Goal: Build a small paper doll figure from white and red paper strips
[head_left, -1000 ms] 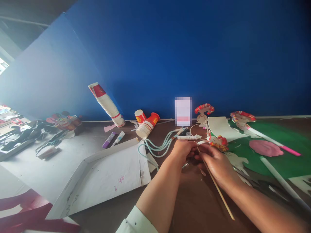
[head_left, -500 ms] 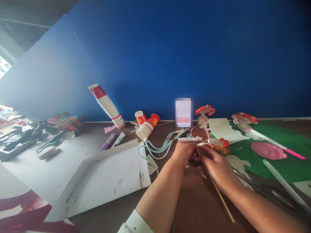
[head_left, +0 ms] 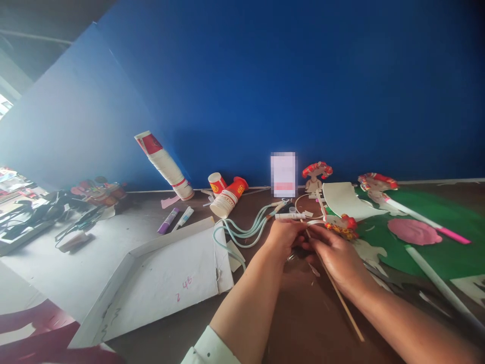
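Close together above the brown tabletop, my two hands meet at the upper end of a thin wooden stick [head_left: 345, 303]. My left hand [head_left: 285, 237] is closed at the stick's tip, its fingertips partly hidden. My right hand [head_left: 332, 251] pinches the stick just below, and the rest of it slants down to the lower right. A white strip [head_left: 315, 222] curves out beside the fingers. Just past my right hand lies a red and yellow paper decoration [head_left: 341, 226]. Something dark and shiny under my hands is too covered to name.
A white cardboard tray [head_left: 159, 298] lies left, with pale blue cords [head_left: 248, 235] beside it. Stacked paper cups [head_left: 166, 167], glue sticks [head_left: 168, 221] and a blurred phone-like screen [head_left: 284, 174] stand behind. Rightward are a green sheet [head_left: 450, 258], a pink piece [head_left: 414, 231] and a white tube [head_left: 443, 288].
The view has shifted slightly, so everything sits a little further left. Both hands keep nearly the same pose around the stick.
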